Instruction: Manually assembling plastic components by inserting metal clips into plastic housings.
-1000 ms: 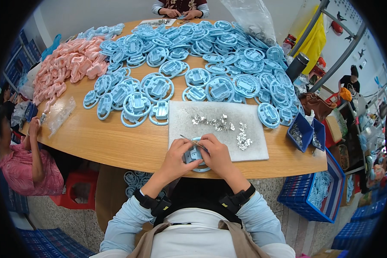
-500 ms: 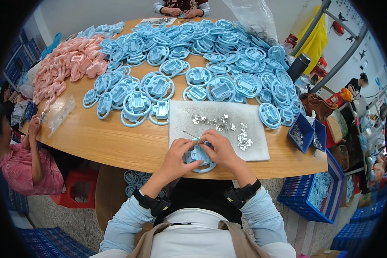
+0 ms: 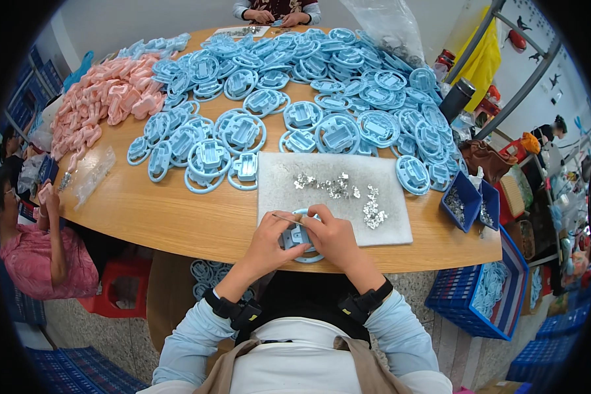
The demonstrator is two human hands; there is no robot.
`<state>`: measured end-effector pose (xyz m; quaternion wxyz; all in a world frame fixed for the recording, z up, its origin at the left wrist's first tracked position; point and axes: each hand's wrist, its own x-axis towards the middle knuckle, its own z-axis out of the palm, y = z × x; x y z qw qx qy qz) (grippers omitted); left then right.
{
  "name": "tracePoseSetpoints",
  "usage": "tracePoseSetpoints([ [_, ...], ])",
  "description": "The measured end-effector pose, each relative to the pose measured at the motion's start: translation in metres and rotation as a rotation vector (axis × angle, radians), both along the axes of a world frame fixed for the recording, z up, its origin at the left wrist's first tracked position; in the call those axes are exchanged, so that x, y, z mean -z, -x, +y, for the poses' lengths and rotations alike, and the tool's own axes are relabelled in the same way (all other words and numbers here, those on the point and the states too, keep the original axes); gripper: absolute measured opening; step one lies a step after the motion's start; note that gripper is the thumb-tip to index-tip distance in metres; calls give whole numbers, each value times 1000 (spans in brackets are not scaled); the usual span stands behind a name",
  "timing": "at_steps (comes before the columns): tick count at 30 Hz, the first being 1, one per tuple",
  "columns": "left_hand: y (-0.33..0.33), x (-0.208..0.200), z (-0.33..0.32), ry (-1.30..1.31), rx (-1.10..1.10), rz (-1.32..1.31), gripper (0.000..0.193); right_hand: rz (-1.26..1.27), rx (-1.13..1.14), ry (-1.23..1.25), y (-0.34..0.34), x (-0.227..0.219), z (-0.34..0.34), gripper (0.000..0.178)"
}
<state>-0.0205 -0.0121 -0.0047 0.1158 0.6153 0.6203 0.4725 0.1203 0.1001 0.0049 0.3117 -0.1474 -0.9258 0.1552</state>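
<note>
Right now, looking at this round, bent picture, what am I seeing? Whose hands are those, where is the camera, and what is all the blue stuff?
There is no machine here. The camera sits on a person's head and looks down, so its wide lens bends straight edges. The two bare hands at the bottom are that person's own. The left hand and the right hand together hold a round light-blue plastic ring part at the near edge of a white rectangular work mat. The left hand also pinches a thin metal pin. Small shiny metal pieces lie scattered on the mat. The round wooden table carries a big spread of the same blue parts and a heap of pink plastic parts. Other people sit around it.
</note>
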Motion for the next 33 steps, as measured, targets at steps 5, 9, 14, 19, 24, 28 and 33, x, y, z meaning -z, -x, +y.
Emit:
tracePoseSetpoints([
  [5, -1, -1, -1, 1, -11, -10, 54, -12, 20, 54, -5, -4, -4, 12],
  [9, 0, -2, -3, 6, 17, 74, 48, 101, 135, 348, -12, -2, 4, 14],
  [14, -2, -6, -3, -3, 22, 132, 44, 110, 326, 384, -19, 3, 27, 15],
  [19, -2, -7, -3, 2, 22, 139, 43, -44, 440, 183, -11, 3, 42, 17],
  [24, -2, -6, -2, -30, 4, 151, 45, -136, 446, 117, -2, 5, 54, 17],
  [28, -2, -6, -3, -19, 5, 155, 47, -99, 437, 194, -1, 6, 55, 18],
  [33, -2, -5, -3, -19, 2, 150, 47, -53, 456, 323, -11, 1, 59, 17],
])
